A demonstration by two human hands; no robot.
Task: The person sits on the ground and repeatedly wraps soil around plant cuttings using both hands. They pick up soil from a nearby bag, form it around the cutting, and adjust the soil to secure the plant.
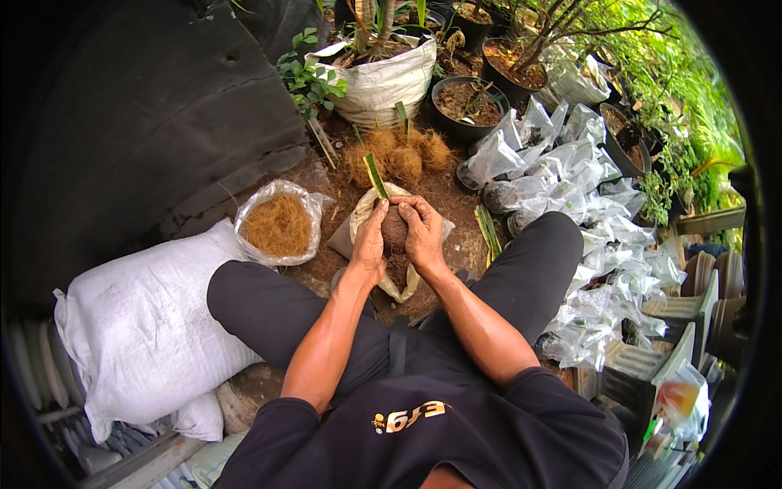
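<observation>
Between my palms is a dark ball of soil (395,233), held over an open sack of soil (391,287). My left hand (369,241) presses its left side, and my right hand (423,235) cups the right and top. A striped green-and-yellow leaf cutting (375,176) stands up from the ball near my thumbs; its lower end is hidden. Past the sack sit several fibre-wrapped balls (403,160), some with leaf pieces sticking out. To the left, a clear plastic bag (317,235) holds loose brown fibre (278,224). More leaf cuttings (487,234) lie on the ground to the right.
A full white woven sack (153,324) lies by my left knee. Many clear plastic bags (580,177) crowd the ground on the right. Potted plants (467,110) and a white planter bag (382,85) stand ahead. Stacked planters (647,354) are at the lower right.
</observation>
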